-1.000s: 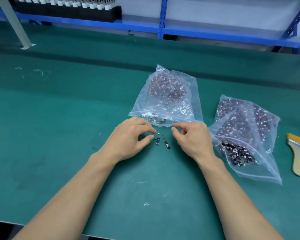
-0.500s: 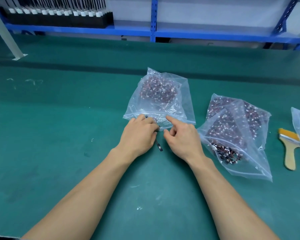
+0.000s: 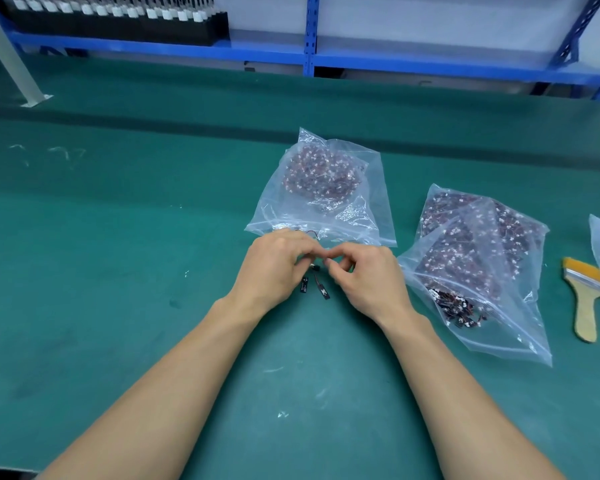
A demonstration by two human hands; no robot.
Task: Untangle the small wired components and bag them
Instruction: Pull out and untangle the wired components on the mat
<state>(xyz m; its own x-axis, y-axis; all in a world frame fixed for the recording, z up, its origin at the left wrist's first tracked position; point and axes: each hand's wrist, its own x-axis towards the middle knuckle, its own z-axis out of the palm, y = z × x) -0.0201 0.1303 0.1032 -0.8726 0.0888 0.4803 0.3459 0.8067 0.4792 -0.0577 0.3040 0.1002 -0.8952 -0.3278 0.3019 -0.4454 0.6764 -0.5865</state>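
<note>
Presently, item by item. Fingertips (image 3: 308, 253) of the left hand (image 3: 274, 268): curled narrow, pinching the thin leads of a pair of wired components (image 3: 323, 292). Fingers (image 3: 342, 255) of the right hand (image 3: 368, 277): likewise curled, pinching the same leads from the other side; the two hands almost touch. Wired components: two small black modules dangling on dark wire below the pinch, just in front of the centre zip bag (image 3: 368, 233), low over the green mat (image 3: 118, 271); whether they touch it cannot be told. Centre zip bag: clear, mouth toward the person, a mass of like parts heaped at its far end. Second bag (image 3: 506, 341): right of the centre zip bag, well filled, parts gathered near its mouth. Paintbrush (image 3: 584, 299): further right again, flat on the mat. Step in hand, by judgement: separating two tangled pieces. Next move calls for drawing the leads apart gently, without straining a joint, then passing a freed piece into the centre zip bag's mouth.
</note>
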